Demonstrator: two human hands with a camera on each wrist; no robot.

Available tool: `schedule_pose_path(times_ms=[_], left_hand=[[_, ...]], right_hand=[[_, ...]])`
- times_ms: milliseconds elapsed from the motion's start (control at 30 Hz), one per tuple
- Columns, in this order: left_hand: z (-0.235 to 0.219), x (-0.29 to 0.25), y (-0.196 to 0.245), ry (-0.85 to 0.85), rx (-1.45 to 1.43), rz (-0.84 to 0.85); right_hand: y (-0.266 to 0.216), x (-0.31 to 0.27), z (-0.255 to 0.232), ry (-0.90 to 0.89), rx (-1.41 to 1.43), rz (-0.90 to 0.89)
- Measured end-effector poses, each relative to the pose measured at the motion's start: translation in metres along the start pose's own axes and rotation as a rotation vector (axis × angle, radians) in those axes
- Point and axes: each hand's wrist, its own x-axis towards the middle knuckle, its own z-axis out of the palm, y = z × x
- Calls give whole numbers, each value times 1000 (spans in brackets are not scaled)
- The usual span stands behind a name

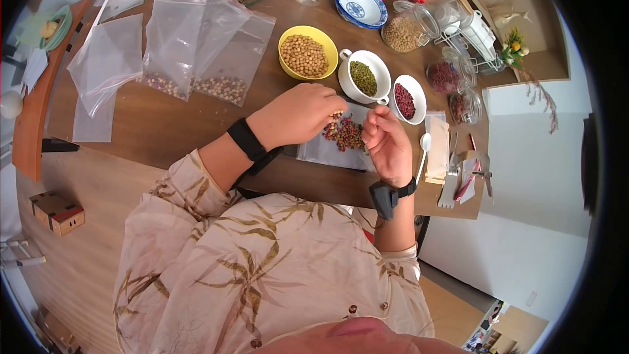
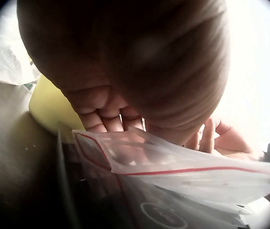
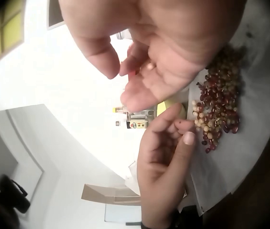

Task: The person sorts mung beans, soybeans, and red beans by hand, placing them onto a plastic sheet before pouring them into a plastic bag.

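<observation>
A zip bag (image 1: 310,151) lies at the table's front edge, bearing a heap of red and green beans (image 1: 348,136) with pale chickpeas (image 3: 202,120) at one side. My left hand (image 1: 301,115) hangs palm down over it, fingers curled and fingertips right at the chickpeas; I cannot tell whether it holds any. The right hand (image 1: 388,141) hovers across the heap with fingers loosely bent, a single chickpea (image 3: 150,66) showing against its palm. In the left wrist view, the bag's red zip line (image 2: 192,170) runs below the left hand.
Beyond the hands stand a yellow bowl (image 1: 284,65) of chickpeas, a two-handled white bowl (image 1: 347,85) of green beans and a white bowl (image 1: 419,108) of red beans. Filled bags (image 1: 173,39) lie left. A white spoon (image 1: 424,145) and bean jars (image 1: 403,33) are right.
</observation>
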Motion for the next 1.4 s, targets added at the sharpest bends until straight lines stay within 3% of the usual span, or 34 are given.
schedule_pose_path(times_ms=[33,100,133,200,233,567,633,667,733,800,867,900,933,1000,1067,1267,1333,1367,1400], left_hand=[[0,-1,-1,-12,-17,-16],[1,-1,-1,-24,-35,-29],[1,-2,-2,-20,-28,-29],[1,-1,-1,-18,-23,-28],[0,-1,0,-25,-29,-40],[2,-2,-1,-28,-7,-49],[1,0,1,10,2,-22],[1,0,2,49,12,6],[2,-1,1,19,-3,-15],[2,0,0,-13,-16,-31],[0,0,2,-5,-60,-67],[0,0,3,-7,-59,-66],[-1,1,4,-3,-59,-69],[-2,2,4,0,-57,-71],[-2,2,2,-15,-119,-86],[-7,2,7,-46,-60,-110],[-1,0,2,-11,-37,-85],[2,-2,0,21,-16,-59],[2,-3,-1,23,-17,-63]], right_hand=[[5,5,-3,-2,-1,1],[18,12,-2,218,-1006,-111],[19,13,12,221,-1007,-114],[15,14,43,164,-1630,-449],[15,15,47,154,-1655,-419],[14,17,18,77,-1490,-345],[6,13,11,265,-883,-35],[2,11,10,265,-882,-33],[-10,4,20,207,-269,93],[-8,5,24,243,-264,98],[1,10,10,217,-744,92],[18,14,13,191,-984,-112],[21,15,21,192,-983,-114],[19,17,37,153,-1453,-204],[25,22,37,157,-1455,-243],[24,26,29,169,-1438,-115],[20,23,17,219,-1121,-168],[6,17,14,272,-767,37],[1,13,19,271,-769,41]])
